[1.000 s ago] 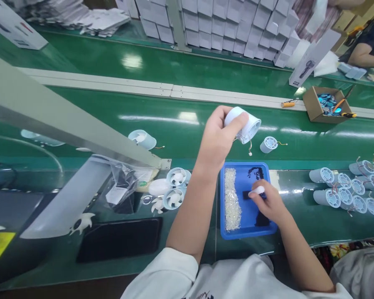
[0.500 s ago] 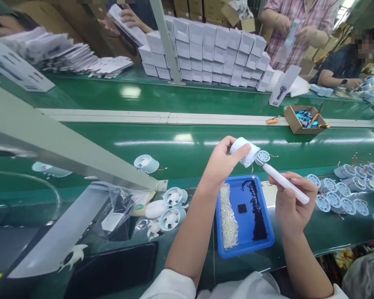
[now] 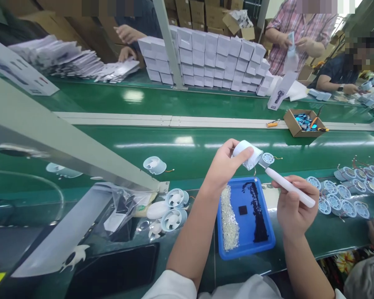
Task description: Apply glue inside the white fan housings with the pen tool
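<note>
Gripping fan shell [image 3: 247,154] in left hand [image 3: 222,168], right hand [image 3: 294,207] clamps white pen tool [image 3: 289,187], tip aimed up-left at shell

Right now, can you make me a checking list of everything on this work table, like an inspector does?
Surface: shiny green conveyor belt, with a pale strip running across it.
Job's things: pale blue fan housing and white pen-shaped tool, its tip at the housing's open end.
Clutter: blue tray holding pale bits and dark bits; loose fan parts; plastic bag; a row of fan housings at right.
Grippers: left hand grips the housing; right hand grips the tool.
Cables: thin wires trail from housings on the belt.
Surroundings: stacked white boxes, cardboard box, other people working across the belt.
</note>
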A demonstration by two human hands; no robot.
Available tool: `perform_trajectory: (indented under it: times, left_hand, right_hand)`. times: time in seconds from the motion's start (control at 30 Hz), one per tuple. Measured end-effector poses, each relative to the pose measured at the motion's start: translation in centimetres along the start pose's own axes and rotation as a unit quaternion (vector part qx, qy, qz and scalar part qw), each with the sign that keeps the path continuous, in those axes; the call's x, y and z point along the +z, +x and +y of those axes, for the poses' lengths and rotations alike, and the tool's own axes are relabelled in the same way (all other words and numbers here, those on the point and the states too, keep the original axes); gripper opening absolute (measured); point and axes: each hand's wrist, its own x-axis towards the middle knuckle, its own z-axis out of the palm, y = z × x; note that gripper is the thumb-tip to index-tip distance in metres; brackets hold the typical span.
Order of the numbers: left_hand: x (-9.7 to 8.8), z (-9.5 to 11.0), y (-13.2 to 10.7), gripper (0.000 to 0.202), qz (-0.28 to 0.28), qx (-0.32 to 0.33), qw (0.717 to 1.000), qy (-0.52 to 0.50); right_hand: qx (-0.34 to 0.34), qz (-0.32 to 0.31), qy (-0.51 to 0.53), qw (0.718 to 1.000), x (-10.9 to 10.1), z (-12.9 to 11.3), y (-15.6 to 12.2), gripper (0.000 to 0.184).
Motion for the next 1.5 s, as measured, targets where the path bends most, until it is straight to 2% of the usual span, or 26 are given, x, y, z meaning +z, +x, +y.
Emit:
perform_trajectory:
  times: [0.1, 0.3, 0.43, 0.53, 0.77, 0.93, 1.0, 1.1, 1.27, 1.4, 1.5]
  left_hand:
    - [-0.4, 0.0, 0.3, 0.025, 0.039, 0.012, 0.999, -0.004]
    - [-1.0, 0.3, 0.7, 0.030, 0.070, 0.028, 0.997, 0.001]
    - [-0.9, 0.3, 0.7, 0.033, 0.072, 0.031, 0.997, 0.007]
    - [-0.8, 0.1, 0.8, 0.032, 0.085, 0.019, 0.996, -0.008]
    - [-0.9, 0.5, 0.9, 0.030, 0.093, 0.022, 0.995, 0.009]
    - [-0.9, 1.1, 0.7, 0.031, 0.097, 0.034, 0.995, 0.011]
    - [-0.9, 1.1, 0.6, 0.030, 0.097, 0.044, 0.994, 0.009]
    - [-1.0, 1.1, 0.6, 0.030, 0.082, 0.052, 0.995, 0.002]
    - [-1.0, 0.9, 0.7, 0.029, 0.093, 0.037, 0.994, 0.037]
    - [-1.0, 0.6, 0.7, 0.025, 0.091, 0.047, 0.993, 0.066]
    - [-1.1, 0.3, 0.8, 0.025, 0.088, 0.062, 0.991, 0.082]
  right_hand:
    - [-0.008, -0.004, -0.063, 0.998, -0.6, 1.2, -0.3, 0.017]
    - [0.108, -0.181, -0.119, 0.970, -2.2, 5.0, -3.0, 0.030]
    - [0.140, -0.251, -0.134, 0.948, -2.4, 5.8, -4.2, 0.036]
    - [0.136, -0.283, -0.122, 0.941, -2.1, 5.8, -4.3, 0.035]
    - [0.119, -0.273, -0.144, 0.944, -2.0, 5.7, -4.3, 0.035]
    - [0.102, -0.169, -0.172, 0.965, -2.5, 6.0, -4.4, 0.030]
    - [0.101, -0.153, -0.175, 0.967, -2.6, 6.2, -4.4, 0.027]
    - [0.097, -0.174, -0.173, 0.965, -2.6, 6.2, -4.3, 0.024]
    - [0.070, -0.217, -0.181, 0.957, -2.4, 5.9, -4.2, 0.018]
    - [0.013, -0.272, -0.204, 0.940, -2.4, 5.9, -4.0, 0.013]
    - [0.003, -0.309, -0.208, 0.928, -2.5, 5.7, -3.9, 0.012]
